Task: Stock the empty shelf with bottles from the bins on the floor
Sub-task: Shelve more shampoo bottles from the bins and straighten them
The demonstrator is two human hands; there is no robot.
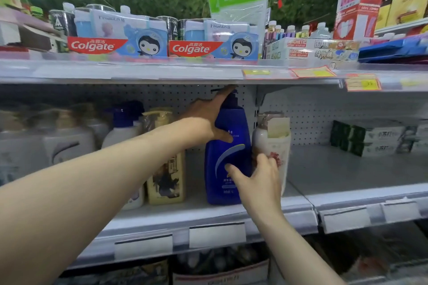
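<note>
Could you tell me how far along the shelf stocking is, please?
Done: several pump bottles stand on the shelf. In hand: left hand and right hand hold the blue bottle beside the white floral bottle. Left: the shelf's right part lies bare.

A single head-worn wide-angle view — close up, facing the pale grey metal shelf (335, 169) straight on and tilted slightly down — straight lines bow toward the frame's edges.
</note>
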